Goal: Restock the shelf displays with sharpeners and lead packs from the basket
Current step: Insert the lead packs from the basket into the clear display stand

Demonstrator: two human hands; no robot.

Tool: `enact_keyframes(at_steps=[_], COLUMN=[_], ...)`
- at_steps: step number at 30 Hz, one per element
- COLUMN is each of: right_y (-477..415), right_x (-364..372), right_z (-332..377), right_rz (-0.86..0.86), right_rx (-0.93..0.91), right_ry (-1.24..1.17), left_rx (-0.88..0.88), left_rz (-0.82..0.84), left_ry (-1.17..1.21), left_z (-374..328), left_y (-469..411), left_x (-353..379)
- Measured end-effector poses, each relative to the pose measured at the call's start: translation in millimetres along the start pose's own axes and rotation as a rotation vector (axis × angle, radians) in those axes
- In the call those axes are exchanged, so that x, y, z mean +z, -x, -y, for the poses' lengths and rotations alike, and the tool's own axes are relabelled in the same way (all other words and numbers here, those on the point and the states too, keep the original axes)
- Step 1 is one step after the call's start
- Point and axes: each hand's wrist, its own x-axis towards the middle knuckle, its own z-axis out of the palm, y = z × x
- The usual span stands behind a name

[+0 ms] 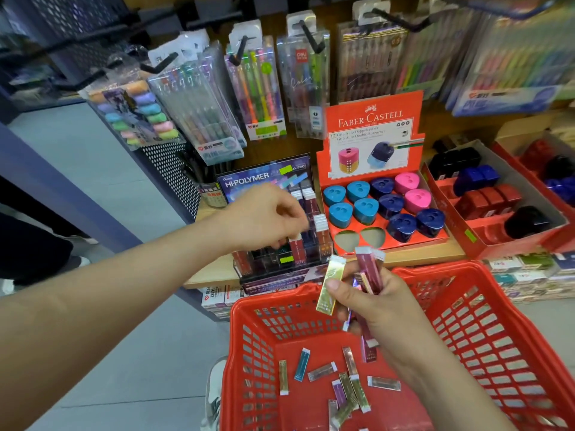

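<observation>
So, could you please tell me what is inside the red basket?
Loose lead packs lie scattered on the basket floor. The right hand, gripping several packs, covers part of it; what lies beneath is hidden.

Right hand point(373, 303) grips lead packs point(368, 269) over basket point(497, 337); left hand point(264, 219) at display point(245, 181).

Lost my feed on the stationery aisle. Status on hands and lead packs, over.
Left hand curled over lead display, grip unclear. Right hand holds several lead packs. More loose in basket. Nothing blocking.
</observation>
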Motion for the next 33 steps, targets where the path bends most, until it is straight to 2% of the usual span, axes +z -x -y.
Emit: enact_keyframes(at_steps=[2, 4, 8, 13, 16, 20, 26, 29, 33], right_y=[0.0, -0.4, -1.3, -9.5, -11.7, -10.7, -9.1, -8.5, -8.4], right_x=[0.6, 1.6, 4.4, -9.2, -16.4, -11.6, -1.2, -1.9, -0.6], right_z=[2.6, 4.4, 1.3, -10.5, -13.7, -17.2, -19.2, -18.2, -22.4], right_rz=[0.028, 0.061, 0.089, 0.194, 0.216, 0.244, 0.28, 0.331, 0.301], right_rx=[-0.029, -0.041, -0.013, 0.272, 0.319, 0.284, 0.318, 0.354, 0.369], right_ry=[0.062, 0.109, 0.024, -0.863, -1.101, -1.039, -0.939, -0.836, -0.724], left_rx=[-0.002, 0.009, -0.077, -0.168, -0.184, -0.204, -0.181, -0.149, -0.136], left_rz=[0.272, 0.364, 0.278, 0.027, -0.143, -0.268, -0.264, -0.315, -0.341], left_ry=[0.097, 0.174, 0.355, 0.562, 0.46, 0.212, 0.078, -0.075, -0.148], left_z=[-13.9, -15.4, -8.4, 7.6, 27.6, 54.1, 66.8, 68.4, 72.6], left_y=[11.3, 19.0, 22.0, 11.3, 3.7, -3.2, -6.1, -6.6, -7.5], left_x=[7.2, 18.3, 23.6, -13.8, -40.7, -55.3, -45.3, -43.9, -41.2])
